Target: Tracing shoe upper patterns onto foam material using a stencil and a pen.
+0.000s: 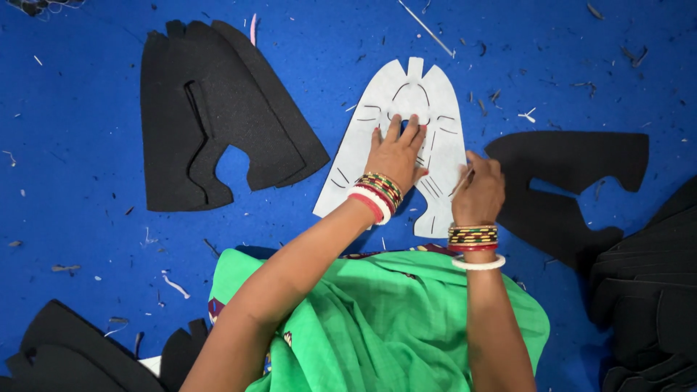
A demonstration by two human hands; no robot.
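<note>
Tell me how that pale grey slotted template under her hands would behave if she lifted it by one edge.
The template lies thin and flat under the left hand, so it likely lifts lightly and bends somewhat. Its many cut slots probably make it flex or snag.

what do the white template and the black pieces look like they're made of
White template: looks like thin stiff card or plastic sheet, matt, lying flat with crisp edges and cut slots; which of the two is unclear. The left hand presses it down; the right hand holds a thin tool at its edge.
Black pieces: probably foam or foam-backed fabric, matt and finely grainy, with visibly thick cut edges.
</note>
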